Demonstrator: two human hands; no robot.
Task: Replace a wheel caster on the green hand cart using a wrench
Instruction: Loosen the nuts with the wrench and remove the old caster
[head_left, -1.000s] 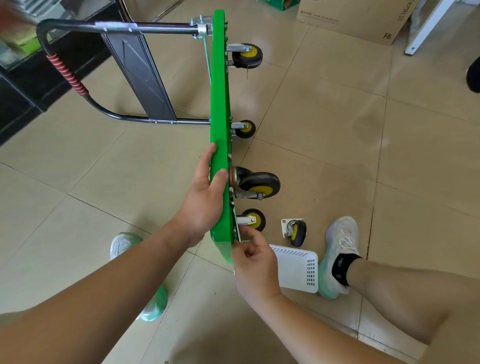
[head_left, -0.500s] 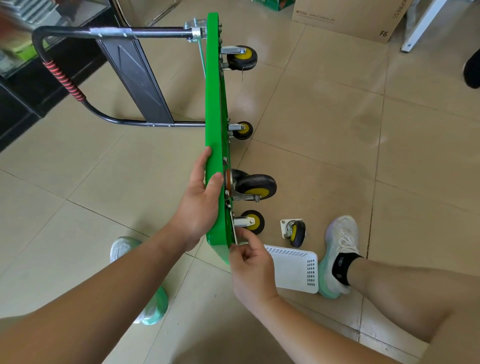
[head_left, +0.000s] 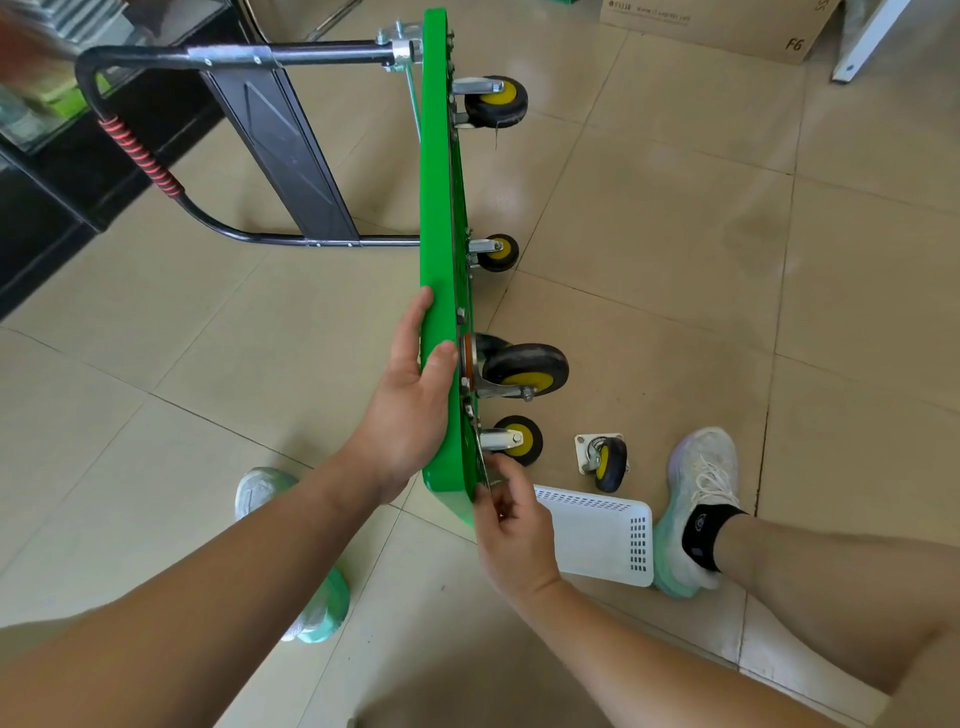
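1. The right hand (head_left: 511, 525) is nearest, at the cart's near corner. Its fingers are curled tight and the fingertips pinch a thin silvery strip (head_left: 482, 462) on the deck's underside. I cannot tell whether this strip is a flat wrench or the edge of a mounting plate.
2. At 3 o'clock from that hand a white perforated plastic basket (head_left: 597, 540) lies on the tiled floor. A loose black-and-yellow caster with a square plate (head_left: 602, 460) lies just beyond it, at 12 o'clock.
3. The left hand (head_left: 410, 410) clasps the green hand cart (head_left: 436, 208), which stands on its long edge. The fingers lie along the top face and the thumb hooks over the rim.
4. Just at 12 o'clock of the right fingertips sits the small yellow-hubbed caster (head_left: 514, 439), mounted at the near corner. Beyond it is a larger black swivel caster (head_left: 524, 366).
5. Two more small casters (head_left: 496, 252) stand farther along the deck. The black tubular handle (head_left: 140, 156) reaches out toward 9 o'clock.
6. Over the last second the right fingertips have slipped a little nearer along the strip, away from the caster's fork. The left hand has kept its clasp, and the cart has barely moved.
7. This looks like fastening work at the near caster's plate, with the loose caster probably the removed one. The bolts seem not yet fully tightened.
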